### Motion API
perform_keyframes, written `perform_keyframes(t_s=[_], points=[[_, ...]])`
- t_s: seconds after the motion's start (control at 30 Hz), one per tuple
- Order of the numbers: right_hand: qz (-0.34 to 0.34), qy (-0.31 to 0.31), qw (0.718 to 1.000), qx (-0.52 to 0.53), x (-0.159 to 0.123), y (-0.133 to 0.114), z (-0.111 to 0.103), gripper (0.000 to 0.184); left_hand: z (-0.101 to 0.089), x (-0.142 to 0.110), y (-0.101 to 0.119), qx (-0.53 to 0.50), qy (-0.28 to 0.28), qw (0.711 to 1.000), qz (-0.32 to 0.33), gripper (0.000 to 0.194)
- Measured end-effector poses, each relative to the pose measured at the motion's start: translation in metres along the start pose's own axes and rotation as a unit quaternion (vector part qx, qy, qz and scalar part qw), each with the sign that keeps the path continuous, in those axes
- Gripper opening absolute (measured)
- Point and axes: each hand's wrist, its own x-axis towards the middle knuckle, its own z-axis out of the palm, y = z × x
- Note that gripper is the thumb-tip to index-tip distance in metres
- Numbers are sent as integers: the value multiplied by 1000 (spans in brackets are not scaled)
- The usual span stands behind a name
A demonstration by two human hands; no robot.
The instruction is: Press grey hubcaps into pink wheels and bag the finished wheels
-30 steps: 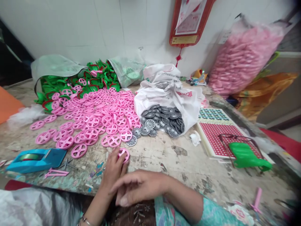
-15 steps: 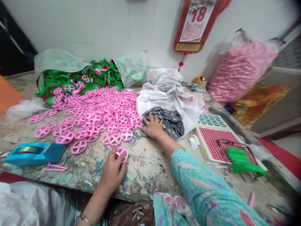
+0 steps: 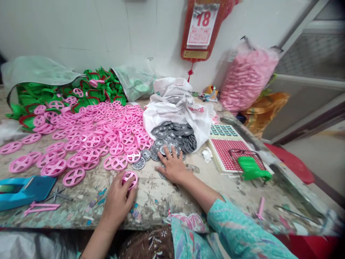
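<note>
My left hand (image 3: pixel 118 198) rests at the front of the table with its fingers closed on a pink spoked wheel (image 3: pixel 134 184). Palm down and fingers spread, my right hand (image 3: pixel 174 168) lies over the near edge of the grey disc pile (image 3: pixel 172 135), which spills from a white plastic bag (image 3: pixel 203 122). A grey disc (image 3: pixel 162 175) shows partly under its thumb. Between the two hands are a couple of loose grey discs (image 3: pixel 138 163). Many pink wheels (image 3: pixel 91 140) are heaped on the left, close beyond my left hand.
Green plastic parts (image 3: pixel 105 86) fill a bag behind the pink heap. A blue tape dispenser (image 3: pixel 35 190) stands at left. On the right are a sticker sheet (image 3: pixel 242 154), eyeglasses (image 3: pixel 231 153) and a green part (image 3: pixel 250 167). A bag of pink pieces (image 3: pixel 248 79) leans at back right.
My right hand has drawn back toward me from the bag's mouth, with a grey disc under the thumb. My left hand still holds the pink wheel. The view has turned right.
</note>
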Motion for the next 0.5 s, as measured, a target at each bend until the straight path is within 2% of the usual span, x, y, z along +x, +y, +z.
perform_keyframes(t_s=[0.23, 0.33, 0.5], points=[[-83, -5, 995, 62, -42, -13, 10, 63, 2, -2, -5, 6, -12, 1000, 3, 32], [-102, -3, 993, 67, -42, -10, 11, 60, 2, -2, -6, 2, -5, 1000, 11, 34], [-78, 24, 994, 74, -30, 2, 1, 51, -1, 1, -4, 9, 0, 999, 35, 33]])
